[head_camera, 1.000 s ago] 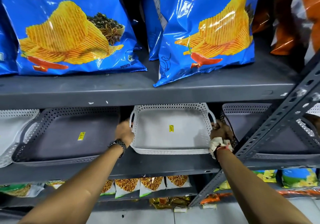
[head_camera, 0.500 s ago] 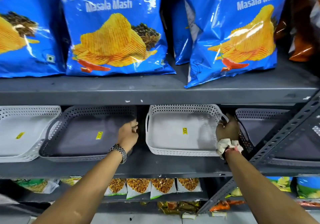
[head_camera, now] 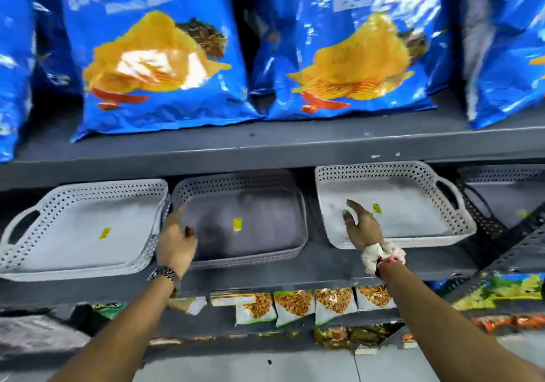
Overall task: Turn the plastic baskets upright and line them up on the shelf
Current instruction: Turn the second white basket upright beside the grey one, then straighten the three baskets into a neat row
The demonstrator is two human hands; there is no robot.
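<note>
Several perforated plastic baskets stand in a row on the grey middle shelf (head_camera: 324, 266), each tipped up so its flat base with a yellow sticker faces me. From the left they are a white basket (head_camera: 82, 228), a grey basket (head_camera: 250, 219), a second white basket (head_camera: 413, 204) and a dark grey basket (head_camera: 501, 201) cut off at the right edge. My left hand (head_camera: 177, 243) is at the grey basket's left rim, fingers apart. My right hand (head_camera: 361, 227) hovers open over the second white basket's left part, holding nothing.
Large blue chip bags (head_camera: 159, 66) fill the shelf above, close over the baskets. Small snack packets (head_camera: 295, 308) hang along the shelf below. A slanted metal shelf brace (head_camera: 519, 249) crosses in front at the right. A gap separates the grey and second white baskets.
My right hand let go of the second white basket's right handle and moved left across it. My left hand shifted to the grey basket's left rim. The view swung left.
</note>
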